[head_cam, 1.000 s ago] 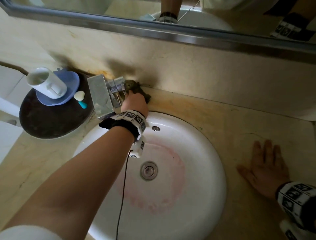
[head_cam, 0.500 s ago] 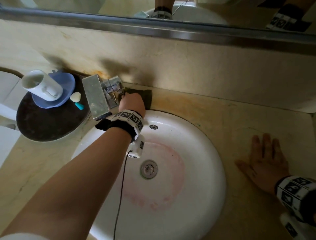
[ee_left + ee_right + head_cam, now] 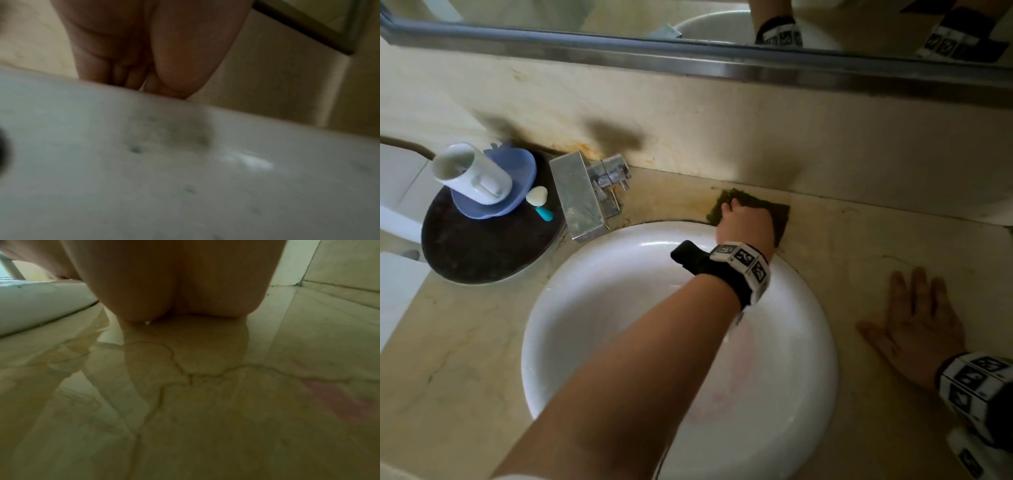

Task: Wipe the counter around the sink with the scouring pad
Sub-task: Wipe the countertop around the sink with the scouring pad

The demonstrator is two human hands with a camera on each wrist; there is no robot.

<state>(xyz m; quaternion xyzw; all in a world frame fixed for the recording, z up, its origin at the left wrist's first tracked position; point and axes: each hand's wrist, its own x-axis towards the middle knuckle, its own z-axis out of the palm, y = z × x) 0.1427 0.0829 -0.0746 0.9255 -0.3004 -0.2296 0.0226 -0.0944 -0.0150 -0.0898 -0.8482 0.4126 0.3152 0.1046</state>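
The dark green scouring pad (image 3: 781,214) lies on the beige marble counter (image 3: 859,240) behind the white round sink (image 3: 619,274), right of the faucet (image 3: 582,195). My left hand (image 3: 743,222) lies on top of the pad with fingers curled over its far edge, pressing it down. In the left wrist view only the palm (image 3: 144,65) and the blurred sink rim (image 3: 185,162) show; the pad is hidden. My right hand (image 3: 914,325) rests flat on the counter right of the sink, fingers spread. The right wrist view shows its palm (image 3: 180,288) on veined marble (image 3: 185,386).
A dark round tray (image 3: 476,253) at the left holds a white mug (image 3: 472,174), a blue dish (image 3: 517,168), a white soap piece (image 3: 536,196) and a small teal item (image 3: 545,214). The backsplash and metal mirror frame (image 3: 688,58) run close behind the pad.
My left hand has slid the pad to the right, from beside the faucet to the counter behind the sink's right half. The right hand stays flat in place.
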